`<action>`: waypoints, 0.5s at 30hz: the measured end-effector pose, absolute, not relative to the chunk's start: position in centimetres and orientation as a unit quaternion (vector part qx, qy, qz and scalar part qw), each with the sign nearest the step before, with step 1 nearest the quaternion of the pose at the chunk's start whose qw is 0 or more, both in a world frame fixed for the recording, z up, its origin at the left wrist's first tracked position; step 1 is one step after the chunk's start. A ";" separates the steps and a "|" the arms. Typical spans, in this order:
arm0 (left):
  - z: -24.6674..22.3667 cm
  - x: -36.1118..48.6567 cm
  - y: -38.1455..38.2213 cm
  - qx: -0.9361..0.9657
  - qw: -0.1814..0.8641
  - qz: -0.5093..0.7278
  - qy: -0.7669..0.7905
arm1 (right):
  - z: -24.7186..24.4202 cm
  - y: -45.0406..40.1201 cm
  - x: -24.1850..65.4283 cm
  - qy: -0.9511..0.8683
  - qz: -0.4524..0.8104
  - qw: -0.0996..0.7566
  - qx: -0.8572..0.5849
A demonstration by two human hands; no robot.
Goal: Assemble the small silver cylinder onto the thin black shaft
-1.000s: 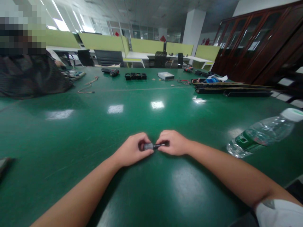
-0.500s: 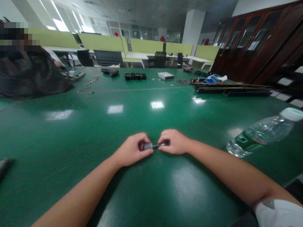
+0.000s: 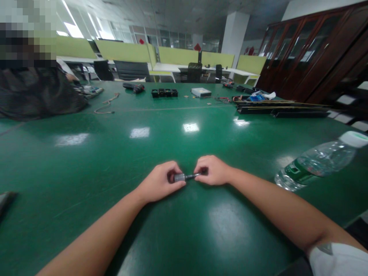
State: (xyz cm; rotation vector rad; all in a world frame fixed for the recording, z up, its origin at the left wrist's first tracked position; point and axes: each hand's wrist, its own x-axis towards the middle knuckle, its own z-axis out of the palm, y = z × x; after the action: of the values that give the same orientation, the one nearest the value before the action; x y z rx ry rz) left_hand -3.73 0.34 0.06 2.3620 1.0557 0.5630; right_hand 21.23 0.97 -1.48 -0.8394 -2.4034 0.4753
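Between my two hands, over the green table [image 3: 172, 237], lies a small screwdriver [image 3: 179, 177] with a grey, partly see-through handle and a thin dark shaft pointing right. My left hand [image 3: 161, 182] is closed around the handle, thumb and forefinger on either side of it; the handle's back end is hidden in the palm. At the shaft's far end, the thumb and forefinger of my right hand [image 3: 212, 170] pinch the tip. Whether a separate bit sits there is too small to tell.
A plastic water bottle [image 3: 313, 163] lies tilted near my right forearm. Farther back are black fans [image 3: 164, 93], a white box [image 3: 201, 92], a cord [image 3: 106, 105] and black rails [image 3: 299, 111]. A person in a dark top [image 3: 37, 92] leans at the far left.
My right hand has shifted slightly right and up, its fingertips now nearer the shaft's end, so more of the shaft shows. My left hand stays in place on the handle.
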 end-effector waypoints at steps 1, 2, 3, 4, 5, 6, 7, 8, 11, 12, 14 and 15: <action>0.1 -3.7 0.3 0.865 0.243 0.207 0.387 | -1.5 1.0 21.3 -0.893 0.178 0.272 -0.311; 0.2 -3.7 0.3 0.865 0.242 0.208 0.386 | -1.5 1.0 21.3 -0.893 0.180 0.271 -0.312; 0.2 -3.7 0.3 0.865 0.242 0.209 0.386 | -1.5 1.1 21.5 -0.892 0.182 0.271 -0.312; 0.3 -3.7 0.3 0.865 0.243 0.209 0.386 | -1.6 1.3 21.6 -0.891 0.186 0.271 -0.313; 0.3 -3.7 0.3 0.865 0.243 0.209 0.387 | -1.6 1.4 21.8 -0.890 0.190 0.271 -0.314; 0.3 -3.7 0.3 0.864 0.242 0.209 0.388 | -1.6 1.6 22.1 -0.887 0.195 0.272 -0.319; 0.3 -3.7 0.3 0.864 0.241 0.209 0.389 | -1.6 1.8 22.4 -0.882 0.202 0.274 -0.327; 0.2 -3.7 0.3 0.864 0.239 0.209 0.390 | -1.6 2.0 22.6 -0.875 0.209 0.278 -0.337; 0.0 -3.8 0.4 0.865 0.237 0.210 0.389 | -1.5 2.4 23.2 -0.856 0.230 0.288 -0.364; 0.0 -3.8 0.5 0.865 0.238 0.210 0.389 | -1.5 2.4 23.3 -0.854 0.234 0.288 -0.366; -0.1 -3.8 0.5 0.864 0.241 0.208 0.392 | -1.5 2.4 23.3 -0.858 0.239 0.284 -0.356; -0.2 -3.8 0.5 0.862 0.242 0.207 0.394 | -1.6 2.3 23.2 -0.861 0.241 0.280 -0.348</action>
State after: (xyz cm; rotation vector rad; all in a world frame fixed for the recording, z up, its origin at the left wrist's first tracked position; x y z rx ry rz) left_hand -3.76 0.46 -0.15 2.3581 1.0769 0.5656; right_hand 23.23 2.33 -1.59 -0.9333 -2.3092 0.6460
